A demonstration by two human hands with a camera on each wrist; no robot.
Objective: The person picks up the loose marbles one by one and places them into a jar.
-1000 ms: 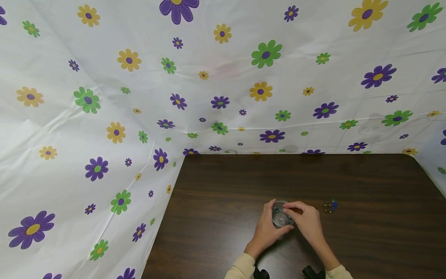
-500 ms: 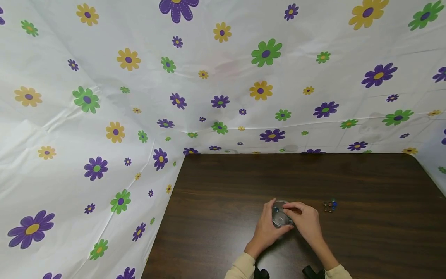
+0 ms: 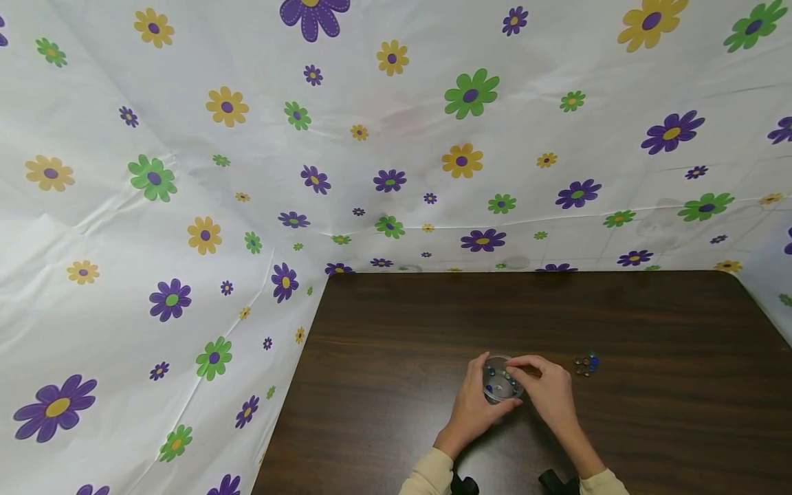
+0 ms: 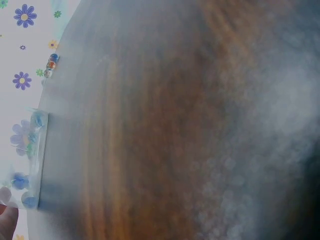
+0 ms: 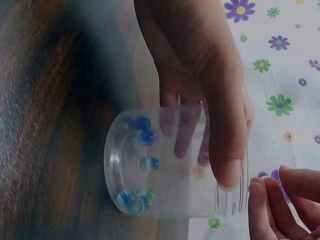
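Observation:
In the head view my left hand [image 3: 471, 407] wraps round a clear plastic jar [image 5: 172, 192], thumb on the near side and fingers on the far side. Several blue and green glass marbles [image 5: 148, 136] lie at the jar's bottom, as the right wrist view shows. My right hand [image 3: 547, 390] is at the mouth, fingers bent and their tips [image 5: 285, 171] gathered close beside the threaded rim. No marble shows between those tips, but I cannot tell whether the curled fingers hide one. At the left edge of the left wrist view, a fingertip [image 4: 7, 220] shows beside the jar.
A small cluster of marbles [image 3: 586, 364], brownish, blue and green, sits on the dark wood table [image 3: 383, 357] to the right of the hands. A white flowered cloth [image 3: 402, 158] hangs behind the table and along its left side. Dark wrist gear [image 3: 464, 485] shows below the hands.
A blue marble and a green one now show inside the jar where they did not before. My right fingertips have shifted slightly to the right at the mouth; the left hand stays put.

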